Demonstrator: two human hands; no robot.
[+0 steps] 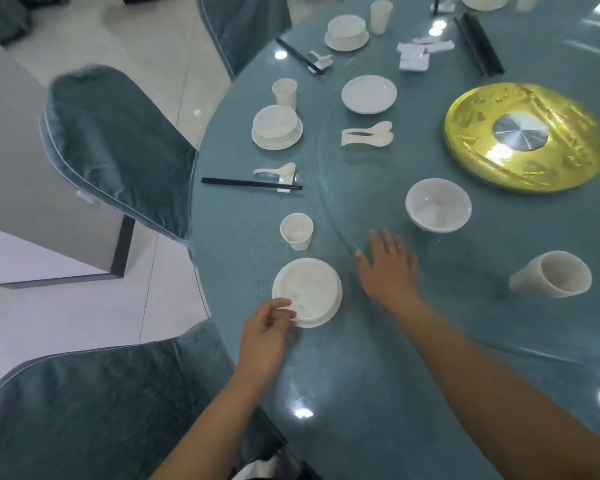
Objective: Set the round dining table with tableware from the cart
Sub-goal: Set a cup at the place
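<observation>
A white bowl on a plate (309, 289) sits at the near edge of the round teal table (361, 375). My left hand (265, 336) touches the plate's near rim with loosely curled fingers. My right hand (388, 265) hovers flat with spread fingers over the edge of the glass turntable (329, 188), right of the plate and holding nothing. A white cup (297, 231) stands just behind the plate. A loose white bowl (438, 204) stands on the turntable, and a white cup (553, 274) lies tipped on its side at the right.
Two further place settings lie along the left rim, with bowls on plates (277, 126), cups, spoons and black chopsticks (252, 183). On the turntable are a white plate (368, 94), two spoons (368, 135), packets (414, 55), chopsticks and a gold centre disc (523, 136). Teal-covered chairs (118, 147) stand at the left.
</observation>
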